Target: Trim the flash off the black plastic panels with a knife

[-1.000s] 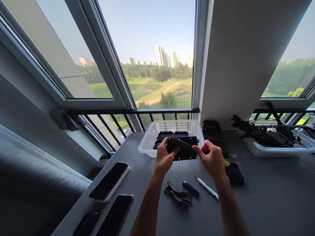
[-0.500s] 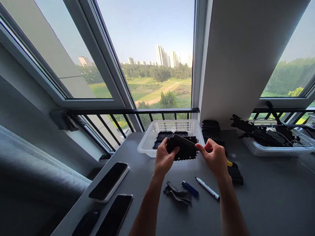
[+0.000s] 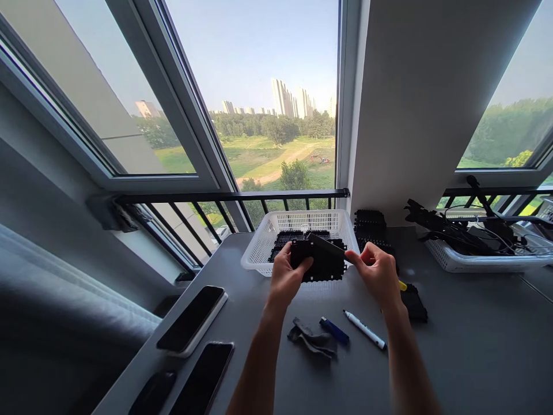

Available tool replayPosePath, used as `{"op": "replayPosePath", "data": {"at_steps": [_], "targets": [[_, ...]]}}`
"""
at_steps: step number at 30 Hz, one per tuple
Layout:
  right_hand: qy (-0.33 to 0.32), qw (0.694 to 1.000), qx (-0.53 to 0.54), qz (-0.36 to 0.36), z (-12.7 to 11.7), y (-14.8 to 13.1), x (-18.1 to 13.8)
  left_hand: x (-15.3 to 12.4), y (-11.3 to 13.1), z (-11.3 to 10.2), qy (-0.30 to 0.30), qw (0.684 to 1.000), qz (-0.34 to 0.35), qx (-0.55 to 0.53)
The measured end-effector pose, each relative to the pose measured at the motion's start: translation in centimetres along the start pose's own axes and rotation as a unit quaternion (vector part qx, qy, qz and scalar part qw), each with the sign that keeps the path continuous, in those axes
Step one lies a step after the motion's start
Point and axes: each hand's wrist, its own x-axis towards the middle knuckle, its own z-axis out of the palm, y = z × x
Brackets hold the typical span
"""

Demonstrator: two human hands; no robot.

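My left hand [image 3: 287, 278] and right hand [image 3: 377, 271] have their fingers closed on a black panel [image 3: 319, 262], held above the table [image 3: 466, 346] just before the white basket [image 3: 263, 248]. A marker [image 3: 365, 330], blue cap [image 3: 333, 331] and grey cloth [image 3: 311, 340] lie between my forearms.

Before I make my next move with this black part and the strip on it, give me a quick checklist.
1. Left hand grips black part's left edge: ok.
2. Right hand pinches thin strip's right end: ok.
3. Thin strip lying flat on the part: not ok, tilted.
4. Marker capped: not ok, blue cap lies beside it.
5. White basket close behind the part: ok.
6. Part's underside clips: cannot tell.
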Motion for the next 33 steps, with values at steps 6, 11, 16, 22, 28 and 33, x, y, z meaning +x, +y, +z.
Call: {"op": "replayPosePath", "data": {"at_steps": [6, 11, 16, 22, 28, 33], "targets": [[0.012, 1.0, -0.023, 0.0, 0.3, 0.0, 0.0, -0.1, 0.1, -0.5, 0.012, 1.0, 0.003, 0.015], [0.041, 0.999, -0.013, 0.006, -0.7, 1.3, 0.4, 0.4, -0.3, -0.9, 0.021, 0.999, 0.022, 0.021], [0.0, 1.0, 0.0, -0.002, 0.2, 0.1, 0.0, 0.1, -0.6, -0.4, 0.0, 0.999, 0.021, 0.037], [0.021, 1.0, -0.001, 0.022, -0.5, 0.7, 0.4, 0.2, -0.1, -1.1, 0.01, 1.0, 0.015, 0.025], [-0.002, 1.0, 0.027, 0.008, -0.6, -0.1, -0.2, -0.1, -0.1, -0.3, -0.006, 0.999, 0.013, 0.042], [-0.025, 1.0, -0.012, -0.006, 0.2, -0.6, -0.3, -0.3, -0.1, -0.3, -0.022, 0.998, 0.017, 0.053]]}}
